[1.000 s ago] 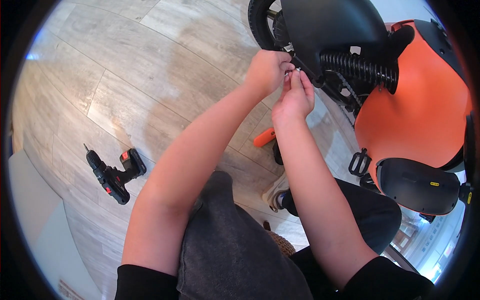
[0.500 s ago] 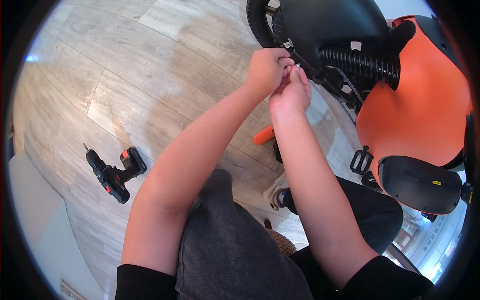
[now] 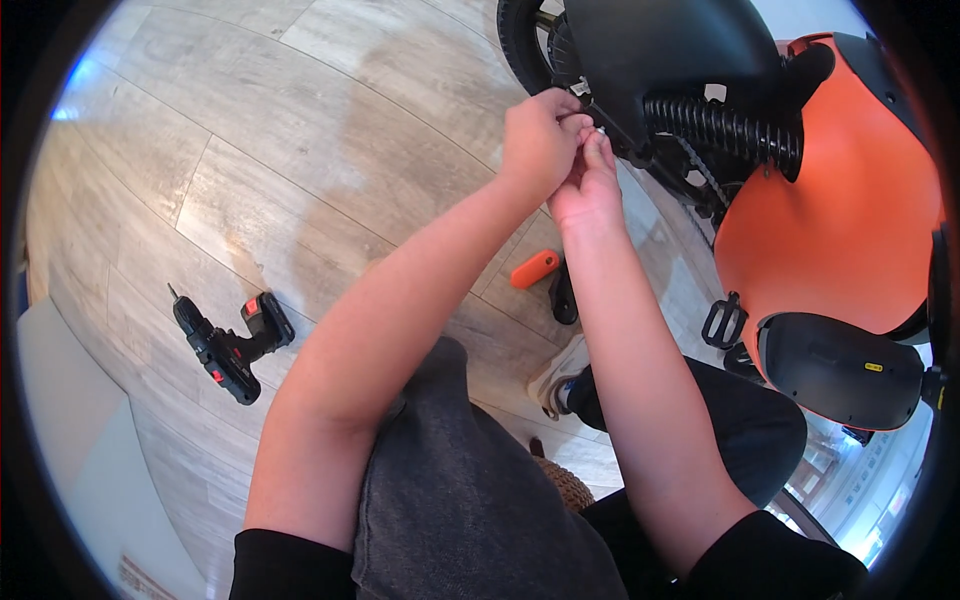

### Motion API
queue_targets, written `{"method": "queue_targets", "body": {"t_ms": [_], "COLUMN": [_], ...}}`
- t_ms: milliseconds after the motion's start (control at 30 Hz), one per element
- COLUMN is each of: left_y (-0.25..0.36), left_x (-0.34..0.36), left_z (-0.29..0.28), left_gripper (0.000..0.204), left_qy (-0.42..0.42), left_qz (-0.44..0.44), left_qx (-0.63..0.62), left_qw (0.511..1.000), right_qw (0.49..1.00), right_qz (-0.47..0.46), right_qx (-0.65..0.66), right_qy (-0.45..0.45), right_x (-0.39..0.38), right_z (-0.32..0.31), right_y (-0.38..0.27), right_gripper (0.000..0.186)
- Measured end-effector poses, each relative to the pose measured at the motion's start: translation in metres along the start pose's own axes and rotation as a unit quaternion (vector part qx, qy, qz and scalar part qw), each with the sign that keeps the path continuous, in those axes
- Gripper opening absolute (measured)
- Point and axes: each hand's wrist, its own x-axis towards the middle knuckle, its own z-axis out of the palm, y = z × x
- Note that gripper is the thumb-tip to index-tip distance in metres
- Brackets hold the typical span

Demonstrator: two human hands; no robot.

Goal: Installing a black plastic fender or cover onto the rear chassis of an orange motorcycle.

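A pale wood-plank floor (image 3: 300, 130) spreads under an orange-and-black electric bike (image 3: 840, 220) standing at the upper right. Its black rear fender (image 3: 660, 50) sits above a black coil spring (image 3: 725, 125). The left hand (image 3: 538, 140) and right hand (image 3: 588, 185) meet at the fender's lower edge, fingers pinched narrow on a small silvery fastener (image 3: 598, 130). A black-and-red cordless drill (image 3: 230, 345) lies well apart on the floor; a small orange plastic piece (image 3: 535, 268) lies nearer.
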Motion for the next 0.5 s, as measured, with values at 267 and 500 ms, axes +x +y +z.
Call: {"method": "queue_targets", "body": {"t_ms": [267, 500], "left_y": [0.014, 0.012], "left_x": [-0.011, -0.009], "left_z": [-0.003, -0.004], "left_gripper": [0.007, 0.008], "left_qy": [0.036, 0.031], "left_qz": [-0.016, -0.018], "left_qx": [0.01, -0.013], "left_qw": [0.999, 0.999], "right_qw": [0.995, 0.994], "right_qz": [0.035, 0.052], "right_qx": [-0.014, 0.0], "right_qy": [0.088, 0.091], "right_x": [-0.021, -0.017], "right_z": [0.023, 0.024], "right_y": [-0.013, -0.023], "right_gripper": [0.008, 0.01]}}
